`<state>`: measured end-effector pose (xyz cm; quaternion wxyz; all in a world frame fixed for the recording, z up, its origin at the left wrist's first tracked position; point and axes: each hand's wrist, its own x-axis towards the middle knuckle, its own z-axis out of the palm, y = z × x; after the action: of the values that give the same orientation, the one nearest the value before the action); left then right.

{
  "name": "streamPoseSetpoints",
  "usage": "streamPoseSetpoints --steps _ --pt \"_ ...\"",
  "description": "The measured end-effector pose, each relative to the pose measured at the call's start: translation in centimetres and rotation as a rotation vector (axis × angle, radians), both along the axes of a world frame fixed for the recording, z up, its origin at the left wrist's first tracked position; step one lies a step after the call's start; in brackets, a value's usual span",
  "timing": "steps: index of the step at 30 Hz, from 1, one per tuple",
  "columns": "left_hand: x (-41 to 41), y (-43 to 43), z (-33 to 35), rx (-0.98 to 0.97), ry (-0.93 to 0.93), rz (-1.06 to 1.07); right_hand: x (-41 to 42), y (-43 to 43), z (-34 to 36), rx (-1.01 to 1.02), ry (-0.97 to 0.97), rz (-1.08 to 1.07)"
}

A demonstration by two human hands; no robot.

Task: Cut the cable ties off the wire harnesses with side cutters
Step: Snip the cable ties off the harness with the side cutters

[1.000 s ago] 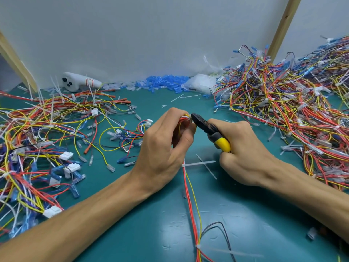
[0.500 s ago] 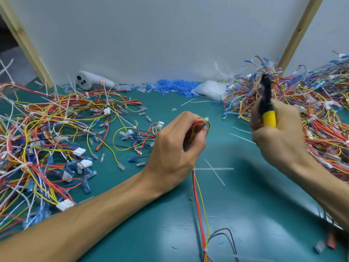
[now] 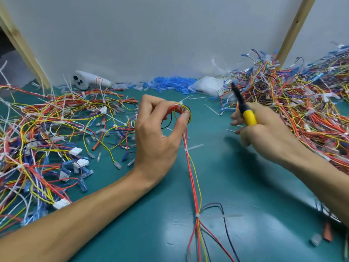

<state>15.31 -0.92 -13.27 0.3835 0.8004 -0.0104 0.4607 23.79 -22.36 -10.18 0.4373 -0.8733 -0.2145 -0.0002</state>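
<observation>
We see the left hand (image 3: 156, 137) pinching a looped wire harness (image 3: 188, 163) between thumb and fingertips, with a white cable tie (image 3: 181, 104) at the loop's top and red and yellow strands trailing toward us. The right hand (image 3: 268, 137), blurred, grips the yellow-handled side cutters (image 3: 249, 116), tip raised and apart from the loop. Between the left wire pile (image 3: 47, 133) and the right pile (image 3: 302, 114) lies a bare stretch of teal table (image 3: 255, 186).

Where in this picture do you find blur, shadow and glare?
Head view: the right hand and its yellow-handled side cutters are motion-blurred; the left hand is sharp; shadow lies on the teal tabletop under the right hand, pale glare lower down.
</observation>
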Motion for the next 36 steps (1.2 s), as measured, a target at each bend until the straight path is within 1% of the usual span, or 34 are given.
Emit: streamPoseSetpoints --steps 1,2,4,5,6,11,13,15,17,20,22,24,26,29,34,36 --pt "0.1 0.1 0.0 -0.003 0.006 0.004 0.1 -0.1 0.2 0.136 0.089 0.016" --pt "0.1 0.1 0.0 -0.005 0.009 0.006 -0.1 0.0 0.5 0.255 0.193 0.076" --pt "0.1 0.1 -0.1 -0.004 0.016 0.009 -1.1 0.4 0.5 0.45 0.426 0.275" --pt "0.1 0.1 -0.1 -0.004 0.017 0.011 -2.0 0.8 0.4 0.497 0.504 0.367" --pt "0.1 0.1 -0.1 -0.003 0.018 0.013 -2.8 1.4 0.2 0.509 0.521 0.423" --pt "0.1 0.2 0.0 0.014 0.026 0.018 -5.5 2.9 -0.5 0.562 0.317 0.422" --pt "0.2 0.2 0.0 0.027 0.03 0.039 -5.9 2.9 -0.2 0.52 0.24 0.448" --pt "0.2 0.1 0.0 0.047 0.047 0.056 -6.0 2.7 0.0 0.429 0.151 0.484" --pt "0.1 -0.1 0.1 0.07 0.08 0.057 -5.9 2.6 -0.1 0.372 0.122 0.514" --pt "-0.1 -0.1 0.3 0.056 0.096 0.034 -5.6 2.6 -0.2 0.364 0.126 0.487" --pt "-0.4 -0.1 0.3 0.063 0.082 0.012 -5.2 2.4 -0.1 0.427 0.127 0.427" --pt "-0.5 -0.1 0.4 0.11 0.082 0.003 -4.5 2.1 0.1 0.534 0.141 0.363" --pt "-0.5 0.0 0.4 0.15 0.11 0.018 -3.8 1.7 0.5 0.677 0.194 0.296" --pt "-0.3 0.1 0.4 0.153 0.159 0.047 -2.7 1.1 1.2 0.865 0.313 0.248" --pt "-0.1 0.4 -0.2 0.162 0.211 -0.085 -1.0 -0.2 2.4 1.001 0.393 0.141" --pt "-0.2 0.1 -0.2 0.247 0.252 -0.042 -0.4 -0.5 2.3 0.989 0.363 0.119"
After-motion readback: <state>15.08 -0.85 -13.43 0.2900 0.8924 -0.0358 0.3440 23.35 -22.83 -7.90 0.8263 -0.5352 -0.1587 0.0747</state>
